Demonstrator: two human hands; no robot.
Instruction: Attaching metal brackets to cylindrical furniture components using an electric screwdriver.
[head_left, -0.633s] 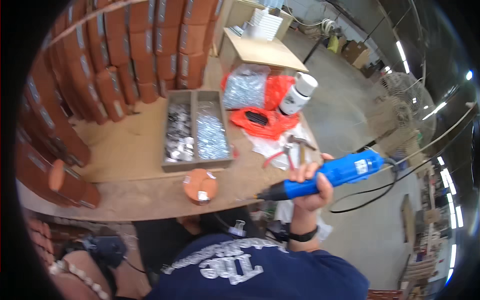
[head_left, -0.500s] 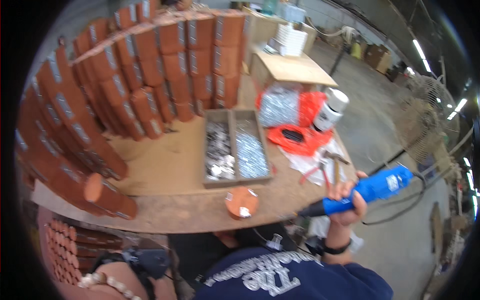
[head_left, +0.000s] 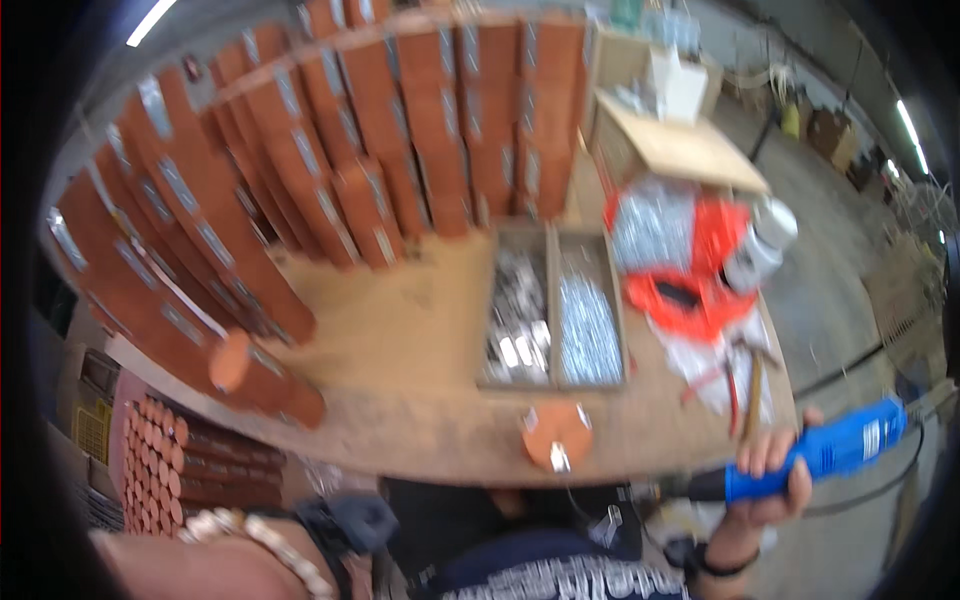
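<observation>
My right hand (head_left: 775, 470) is wrapped round a blue corded power tool (head_left: 850, 440) just past the table's front right edge. The tool lies nearly level, its black nose pointing left. Near the table's front edge stands a short reddish-brown round piece (head_left: 557, 437) with small shiny metal pieces on it, touched by neither hand. Behind it sits a two-part tray (head_left: 553, 385), with flat metal pieces (head_left: 520, 330) on the left and thin silvery fasteners (head_left: 590, 330) on the right. My left forearm (head_left: 150, 565), with a beaded bracelet and a black wrist device, enters at lower left; its hand is out of sight.
Tall stacks of reddish-brown pieces with metal strips (head_left: 430, 120) line the table's left and back. At right lie a clear bag of fasteners (head_left: 655, 230), red plastic (head_left: 690, 310), a white bottle (head_left: 765, 245), red-handled pliers (head_left: 733, 395) and a hammer (head_left: 754, 390). More round pieces (head_left: 150, 450) are stacked lower left.
The view has turned left, so the table and its things sit further right. My right hand still grips the power tool. My left forearm reaches further into the picture.
</observation>
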